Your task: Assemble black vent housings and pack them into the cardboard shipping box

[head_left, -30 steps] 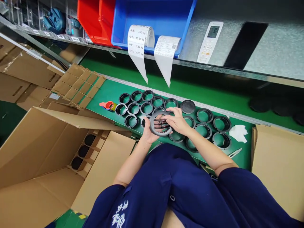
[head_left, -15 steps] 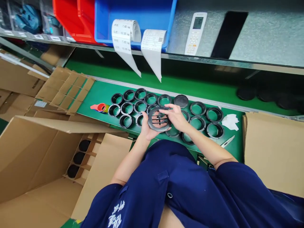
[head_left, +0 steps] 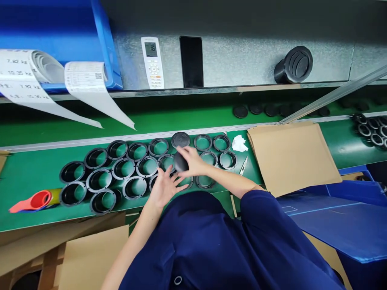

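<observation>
My right hand (head_left: 191,160) grips a dark round cap (head_left: 180,162) by its edge, above the rows of rings. Below it and to its left, my left hand (head_left: 165,187) is turned palm up with fingers spread, and nothing lies in it. Several black flanged rings (head_left: 135,187) stand on the green bench around both hands, green showing through their openings. Just behind my right hand, a black lid (head_left: 180,139) covers the top of one piece. My hands partly hide the rings beneath them.
A red scoop-like piece (head_left: 40,198) lies at the bench's left. To the right are crumpled white paper (head_left: 240,143), a knife (head_left: 243,165) and cardboard sheets (head_left: 293,157). Above, the shelf holds a remote control (head_left: 152,64), a phone (head_left: 191,62) and a black cylinder (head_left: 294,65).
My view has swung right. The barred ring held in both hands is no longer in my left hand, which has opened; my right hand now grips a dark round cap.
</observation>
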### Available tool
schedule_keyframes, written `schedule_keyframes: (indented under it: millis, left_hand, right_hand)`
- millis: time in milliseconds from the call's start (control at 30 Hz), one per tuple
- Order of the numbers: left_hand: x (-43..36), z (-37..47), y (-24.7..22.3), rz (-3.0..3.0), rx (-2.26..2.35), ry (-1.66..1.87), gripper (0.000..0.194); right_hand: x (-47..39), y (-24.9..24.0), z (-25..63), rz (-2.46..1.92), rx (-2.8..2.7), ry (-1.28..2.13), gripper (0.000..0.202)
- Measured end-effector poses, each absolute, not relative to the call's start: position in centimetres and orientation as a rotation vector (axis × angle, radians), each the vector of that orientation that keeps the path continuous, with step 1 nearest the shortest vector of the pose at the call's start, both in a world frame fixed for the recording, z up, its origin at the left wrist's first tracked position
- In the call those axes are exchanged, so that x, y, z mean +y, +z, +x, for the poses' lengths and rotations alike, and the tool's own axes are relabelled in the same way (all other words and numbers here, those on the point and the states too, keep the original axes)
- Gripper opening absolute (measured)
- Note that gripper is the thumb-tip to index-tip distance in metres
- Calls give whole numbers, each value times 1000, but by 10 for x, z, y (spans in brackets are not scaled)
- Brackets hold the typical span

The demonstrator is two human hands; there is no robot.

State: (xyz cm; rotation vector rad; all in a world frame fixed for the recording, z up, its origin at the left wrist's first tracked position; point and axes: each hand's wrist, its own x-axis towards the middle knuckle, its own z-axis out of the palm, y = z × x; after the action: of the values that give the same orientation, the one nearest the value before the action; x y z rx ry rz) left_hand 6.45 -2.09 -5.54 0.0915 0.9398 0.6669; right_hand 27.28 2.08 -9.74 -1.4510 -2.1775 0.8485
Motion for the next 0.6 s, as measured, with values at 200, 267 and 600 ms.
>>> schedule_keyframes:
  millis: [200, 267, 600]
  left_hand:
    - [-13, 53, -71, 101, 1028, 618, 61]
    - [-13, 49, -78, 68, 1089, 600, 58]
    - [-5, 47, -82, 74, 1246, 564, 51]
  right_hand:
    - [55, -146, 405, -2481, -1621, 405, 113]
    - [55, -162, 426, -2573, -1614, 417, 114]
    - [68, -187, 433, -2410, -1784, 107, 84]
